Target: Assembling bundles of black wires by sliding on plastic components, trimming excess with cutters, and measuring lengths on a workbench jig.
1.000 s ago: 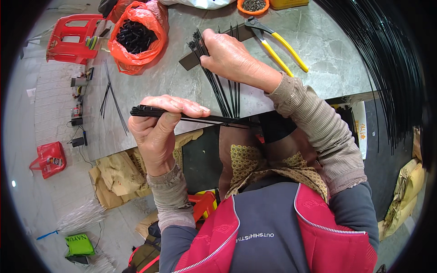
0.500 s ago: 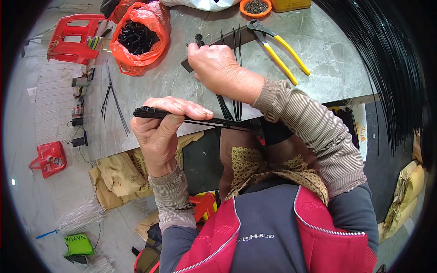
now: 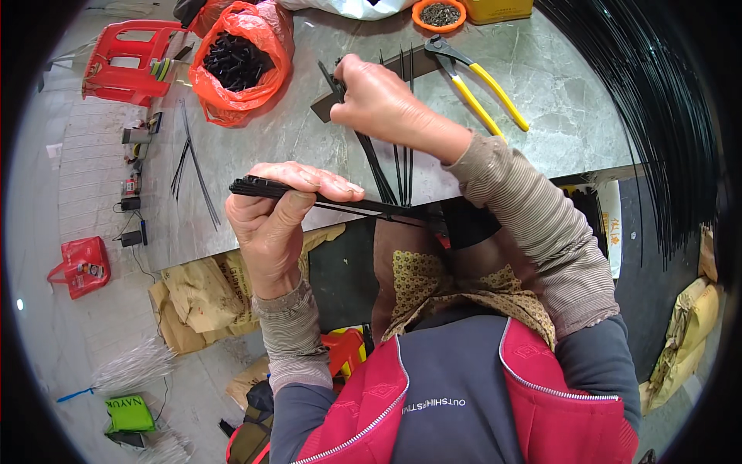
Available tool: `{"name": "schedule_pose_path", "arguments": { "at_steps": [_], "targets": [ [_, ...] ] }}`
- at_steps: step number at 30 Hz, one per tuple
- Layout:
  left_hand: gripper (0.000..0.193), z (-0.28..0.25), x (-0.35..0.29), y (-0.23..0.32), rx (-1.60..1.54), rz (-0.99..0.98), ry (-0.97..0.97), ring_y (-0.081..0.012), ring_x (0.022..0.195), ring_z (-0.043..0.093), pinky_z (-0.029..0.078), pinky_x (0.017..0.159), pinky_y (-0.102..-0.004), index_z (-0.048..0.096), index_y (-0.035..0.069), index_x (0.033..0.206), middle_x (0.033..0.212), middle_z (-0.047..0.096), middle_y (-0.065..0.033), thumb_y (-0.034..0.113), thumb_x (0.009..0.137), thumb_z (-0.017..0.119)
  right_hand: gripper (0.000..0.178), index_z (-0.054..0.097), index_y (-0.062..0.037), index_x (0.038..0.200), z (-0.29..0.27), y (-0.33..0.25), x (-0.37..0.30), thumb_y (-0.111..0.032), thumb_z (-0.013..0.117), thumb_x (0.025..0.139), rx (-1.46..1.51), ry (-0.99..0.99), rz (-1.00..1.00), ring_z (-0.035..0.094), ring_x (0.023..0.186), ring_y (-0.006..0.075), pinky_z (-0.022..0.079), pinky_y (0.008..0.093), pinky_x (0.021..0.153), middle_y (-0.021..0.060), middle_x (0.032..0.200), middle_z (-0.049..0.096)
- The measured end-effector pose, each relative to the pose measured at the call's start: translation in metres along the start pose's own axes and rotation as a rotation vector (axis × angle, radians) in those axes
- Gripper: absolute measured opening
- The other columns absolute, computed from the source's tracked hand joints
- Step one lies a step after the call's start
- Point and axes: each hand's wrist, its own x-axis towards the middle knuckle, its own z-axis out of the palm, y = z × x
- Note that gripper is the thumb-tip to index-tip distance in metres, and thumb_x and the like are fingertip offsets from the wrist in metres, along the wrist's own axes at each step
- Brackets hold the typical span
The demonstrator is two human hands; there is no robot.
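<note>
Head cam: I've one bundle (image 3: pixel 261 188) gripped in left hand (image 3: pixel 265 220), right hand (image 3: pixel 379 100) pinching rods (image 3: pixel 372 158) left of pliers (image 3: pixel 501 96), some strays (image 3: pixel 405 162) ungathered.

Grey marbled tabletop (image 3: pixel 564 133): yellow-handled end cutters (image 3: pixel 498 91) lying flat; orange bowl (image 3: pixel 438 29) of small dark bits (image 3: pixel 439 14); open red-orange plastic bag (image 3: pixel 226 110) of short black pieces (image 3: pixel 236 62). Left, off table: red plastic stool (image 3: pixel 124 86), red tote bag (image 3: pixel 77 280), green packet (image 3: pixel 131 415).
</note>
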Motion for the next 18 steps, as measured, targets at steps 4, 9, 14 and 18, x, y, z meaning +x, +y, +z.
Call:
{"name": "schedule_pose_path", "arguments": {
  "at_steps": [4, 9, 14, 18],
  "targets": [
    [0.009, -0.002, -0.001, 0.0, 0.114, 0.008, -0.012, -0.0333, 0.078, 0.069, 0.059, 0.074, -0.0486, 0.058, 0.001, 0.103, 0.086, 0.068, -0.0188, 0.008, 0.099, 0.061, 0.047, 0.058, 0.0099, 0.116, -0.016, 0.012, 0.007, -0.016, 0.073, 0.08, 0.489, -0.213, 0.1, 0.064, 0.071, 0.0109, 0.049, 0.0255, 0.059, 0.0048, 0.081, 0.066],
    [0.008, -0.003, -0.001, 0.001, 0.015, -0.001, -0.007, -0.0358, 0.086, 0.072, 0.06, 0.08, -0.0497, 0.062, -0.003, 0.102, 0.09, 0.071, -0.0228, 0.002, 0.096, 0.063, 0.043, 0.058, 0.0092, 0.118, -0.036, 0.01, 0.02, -0.017, 0.072, 0.087, 0.59, -0.152, 0.095, 0.062, 0.067, 0.0093, 0.049, 0.0247, 0.058, 0.0002, 0.075, 0.062],
    [0.008, -0.002, 0.0, 0.0, 0.018, -0.007, -0.008, -0.0356, 0.086, 0.072, 0.06, 0.08, -0.0496, 0.062, -0.003, 0.102, 0.09, 0.071, -0.0228, 0.002, 0.096, 0.063, 0.041, 0.062, 0.0065, 0.113, -0.028, 0.023, 0.028, -0.021, 0.075, 0.086, -0.448, 0.447, -0.354, 0.069, 0.1, 0.0349, 0.054, 0.0444, 0.086, 0.0257, 0.099, 0.068],
    [0.007, -0.003, 0.001, 0.0, 0.02, 0.005, -0.013, -0.0355, 0.086, 0.072, 0.06, 0.08, -0.0497, 0.062, -0.003, 0.101, 0.09, 0.071, -0.0226, 0.002, 0.095, 0.063, 0.032, 0.066, 0.0057, 0.102, -0.05, 0.02, 0.014, -0.021, 0.074, 0.086, -0.429, 0.411, -0.493, 0.07, 0.096, 0.0354, 0.055, 0.0448, 0.082, 0.0243, 0.095, 0.069]
  ]
}}
